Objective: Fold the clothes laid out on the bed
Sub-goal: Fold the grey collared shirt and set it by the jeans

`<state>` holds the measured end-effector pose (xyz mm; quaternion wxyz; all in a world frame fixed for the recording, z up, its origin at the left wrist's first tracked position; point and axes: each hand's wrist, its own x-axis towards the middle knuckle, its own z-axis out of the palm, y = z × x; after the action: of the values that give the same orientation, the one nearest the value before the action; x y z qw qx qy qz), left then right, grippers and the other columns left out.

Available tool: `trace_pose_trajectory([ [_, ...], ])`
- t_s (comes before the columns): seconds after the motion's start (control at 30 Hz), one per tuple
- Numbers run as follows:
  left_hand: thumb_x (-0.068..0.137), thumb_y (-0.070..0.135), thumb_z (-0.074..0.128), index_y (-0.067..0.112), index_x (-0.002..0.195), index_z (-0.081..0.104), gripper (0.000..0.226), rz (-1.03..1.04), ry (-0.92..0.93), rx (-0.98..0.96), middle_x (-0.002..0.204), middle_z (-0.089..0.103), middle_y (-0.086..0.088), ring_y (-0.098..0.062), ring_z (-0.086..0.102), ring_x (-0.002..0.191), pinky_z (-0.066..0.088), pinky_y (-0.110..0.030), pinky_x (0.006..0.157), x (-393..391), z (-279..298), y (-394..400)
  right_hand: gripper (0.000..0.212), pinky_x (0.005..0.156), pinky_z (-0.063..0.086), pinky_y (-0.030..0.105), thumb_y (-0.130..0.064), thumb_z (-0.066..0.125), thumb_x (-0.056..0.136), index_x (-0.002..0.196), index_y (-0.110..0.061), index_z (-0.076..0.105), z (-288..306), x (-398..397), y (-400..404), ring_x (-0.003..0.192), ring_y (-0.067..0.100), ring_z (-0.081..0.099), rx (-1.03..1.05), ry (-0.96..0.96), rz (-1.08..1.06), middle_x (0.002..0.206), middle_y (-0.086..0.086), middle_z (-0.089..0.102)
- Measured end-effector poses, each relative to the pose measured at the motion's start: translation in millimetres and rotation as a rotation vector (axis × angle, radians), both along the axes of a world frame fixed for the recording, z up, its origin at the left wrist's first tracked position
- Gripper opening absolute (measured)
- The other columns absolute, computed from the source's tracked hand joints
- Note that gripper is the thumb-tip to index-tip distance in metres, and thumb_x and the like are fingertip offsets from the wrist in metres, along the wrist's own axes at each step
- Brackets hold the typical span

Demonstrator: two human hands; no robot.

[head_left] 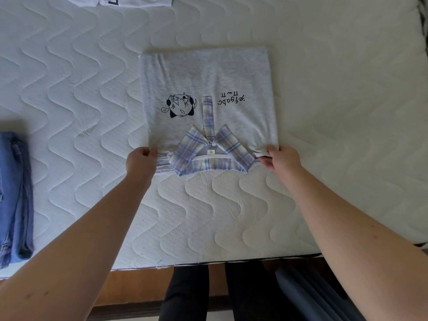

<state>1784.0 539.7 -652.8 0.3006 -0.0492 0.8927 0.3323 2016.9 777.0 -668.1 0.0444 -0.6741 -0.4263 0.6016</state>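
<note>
Hands (141,162) on "efgabc" shirt (208,89)

Folded jeans (14,195) and white garment (129,1) run off frame.

My white wavy-quilted mattress (97,93) carries a grey plaid-collared shirt (243,72), folded blue jeans (14,195) and a white garment (139,1).

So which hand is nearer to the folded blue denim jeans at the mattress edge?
Left. The left hand pinches the grey shirt's near corner on the side towards the folded blue denim jeans; the right hand grips the opposite corner, farther away.
</note>
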Motion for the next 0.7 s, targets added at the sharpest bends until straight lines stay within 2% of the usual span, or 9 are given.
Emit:
trace_pose_trajectory([
  [0.1,0.1,0.024,0.053,0.011,0.092,0.063,0.018,-0.028,0.003,-0.047,0.089,0.066,-0.013,-0.025,0.058,0.08,0.048,-0.035,0.071,0,-1,3,0.022,0.038,0.044,0.02,-0.023,0.053,0.099,0.085,-0.008,0.061,-6,6,2,0.042,0.009,0.063,0.174,-0.154,0.217,0.068,0.005,0.069],
  [0.17,0.101,0.031,0.05,0.011,0.088,0.064,0.027,-0.067,-0.003,-0.073,0.092,0.07,-0.017,-0.028,0.062,0.079,0.052,-0.039,0.073,-1,0,4,0.03,0.046,0.04,0.024,-0.034,0.06,0.093,0.069,-0.017,0.053,-4,7,6,0.054,0.018,0.063,0.259,-0.307,0.376,0.066,0.001,0.067],
  [0.23,0.099,0.046,0.049,0.008,0.084,0.066,0.044,-0.08,-0.025,-0.058,0.087,0.071,-0.016,-0.032,0.066,0.08,0.055,-0.044,0.078,-1,0,3,0.033,0.058,0.036,0.028,-0.042,0.066,0.087,0.072,-0.017,0.051,-2,10,6,0.069,0.021,0.055,0.336,-0.446,0.471,0.07,-0.003,0.061],
  [0.3,0.092,0.056,0.056,0.008,0.086,0.067,0.05,-0.096,-0.03,-0.047,0.081,0.071,-0.01,-0.027,0.067,0.077,0.055,-0.043,0.074,0,1,2,0.029,0.066,0.035,0.028,-0.038,0.071,0.084,0.089,-0.015,0.055,-3,11,3,0.078,0.018,0.052,0.425,-0.398,0.44,0.083,-0.002,0.058],
  [0.33,0.09,0.054,0.061,0.009,0.087,0.067,0.045,-0.116,-0.026,-0.043,0.08,0.07,-0.007,-0.024,0.067,0.075,0.054,-0.04,0.071,0,1,2,0.027,0.066,0.034,0.027,-0.035,0.07,0.086,0.095,-0.014,0.056,-3,11,1,0.078,0.017,0.052,0.469,-0.336,0.43,0.086,-0.002,0.059],
  [0.43,0.093,0.034,0.066,0.005,0.091,0.067,0.029,-0.063,-0.062,0.027,0.081,0.067,-0.008,-0.021,0.062,0.072,0.048,-0.03,0.062,-1,-2,1,0.028,0.06,0.024,0.024,-0.034,0.057,0.096,0.093,-0.007,0.062,-3,11,1,0.075,0.019,0.05,0.554,-0.293,0.437,0.082,0.003,0.059],
  [0.5,0.094,0.029,0.064,0.004,0.089,0.066,0.025,-0.031,-0.073,0.04,0.077,0.062,-0.008,-0.019,0.055,0.068,0.041,-0.026,0.058,-2,-3,-3,0.034,0.062,0.025,0.025,-0.036,0.054,0.098,0.092,-0.004,0.064,-5,12,5,0.076,0.023,0.052,0.506,-0.317,0.415,0.08,0.003,0.059],
  [0.63,0.095,0.032,0.061,0.007,0.076,0.061,0.031,-0.121,0.005,-0.105,0.066,0.054,-0.006,-0.022,0.047,0.063,0.036,-0.03,0.055,-5,-10,-7,0.03,0.068,0.034,0.025,-0.036,0.068,0.088,0.098,-0.008,0.063,-7,12,9,0.081,0.021,0.057,0.487,-0.348,0.378,0.087,0.002,0.062],
  [0.7,0.094,0.032,0.061,0.006,0.073,0.057,0.033,-0.129,0.03,-0.167,0.063,0.05,-0.005,-0.024,0.046,0.061,0.034,-0.03,0.052,-6,-13,-5,0.039,0.072,0.035,0.024,-0.033,0.074,0.083,0.108,-0.008,0.059,-5,12,12,0.085,0.018,0.056,0.506,-0.333,0.357,0.096,0.003,0.062],
])
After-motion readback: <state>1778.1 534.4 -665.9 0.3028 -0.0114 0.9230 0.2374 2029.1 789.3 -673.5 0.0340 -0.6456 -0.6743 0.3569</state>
